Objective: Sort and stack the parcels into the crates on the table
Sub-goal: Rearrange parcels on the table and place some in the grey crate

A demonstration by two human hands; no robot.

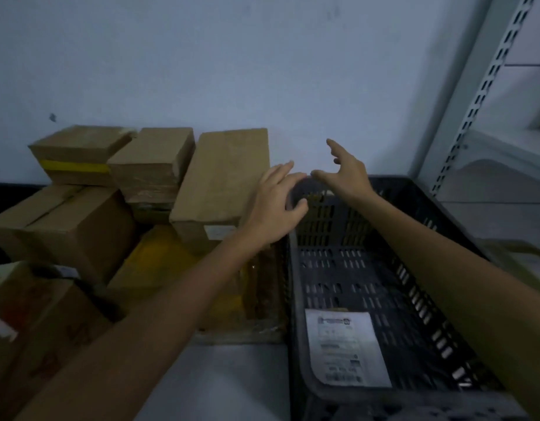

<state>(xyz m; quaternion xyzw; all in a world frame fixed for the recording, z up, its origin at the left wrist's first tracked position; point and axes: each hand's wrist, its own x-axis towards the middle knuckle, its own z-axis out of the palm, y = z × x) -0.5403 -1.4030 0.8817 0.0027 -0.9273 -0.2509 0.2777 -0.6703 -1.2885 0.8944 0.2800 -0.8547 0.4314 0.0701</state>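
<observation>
A long brown cardboard parcel (223,180) lies tilted on a heap of parcels left of a black slotted plastic crate (393,268). My left hand (275,205) hovers with spread fingers at the parcel's right edge, over the crate's far left corner, holding nothing. My right hand (344,171) is open above the crate's far rim, fingers spread toward the parcel. A flat dark parcel with a white shipping label (344,347) lies in the crate's near end.
More brown boxes (153,165) are stacked against the wall at left, one with yellow tape (77,168). A yellow padded mailer (162,262) lies under the heap. A metal shelf upright (487,89) stands at right. Bare table surface (232,381) shows near me.
</observation>
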